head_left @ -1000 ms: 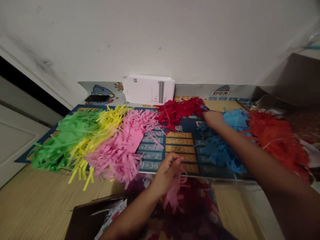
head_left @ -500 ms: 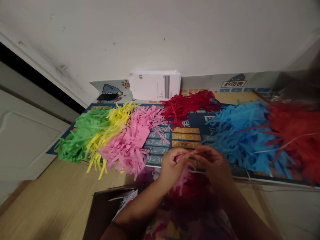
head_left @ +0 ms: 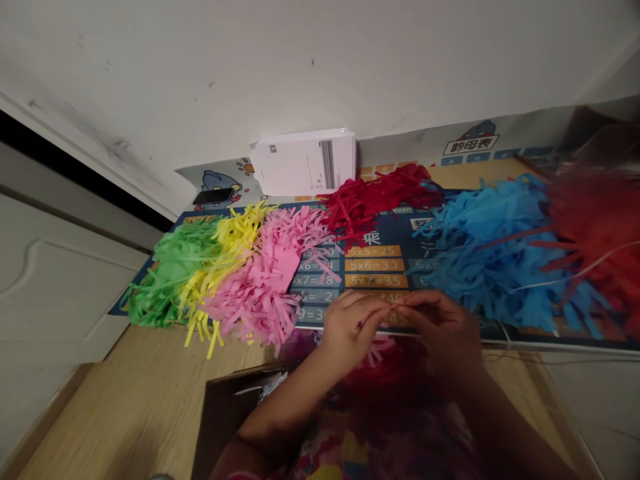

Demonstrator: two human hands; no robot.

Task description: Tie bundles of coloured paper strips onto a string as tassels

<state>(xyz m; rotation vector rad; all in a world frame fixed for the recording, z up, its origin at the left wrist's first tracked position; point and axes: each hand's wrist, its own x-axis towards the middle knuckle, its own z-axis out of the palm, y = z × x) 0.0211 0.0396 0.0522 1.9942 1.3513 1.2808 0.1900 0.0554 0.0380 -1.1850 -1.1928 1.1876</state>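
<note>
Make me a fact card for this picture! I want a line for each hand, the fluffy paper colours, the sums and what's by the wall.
Left hand: left hand pinches pink strips
Right hand: right hand, fingertips meeting the left's; its grip is unclear
Fluffy paper, left side: green bunch, yellow bunch, pink bunch
Fluffy paper, back middle: dark red bunch
Fluffy paper, right side: blue bunch, blurry red bunch
Sums: chart shows 5x5=25
By the wall: white packet
</note>
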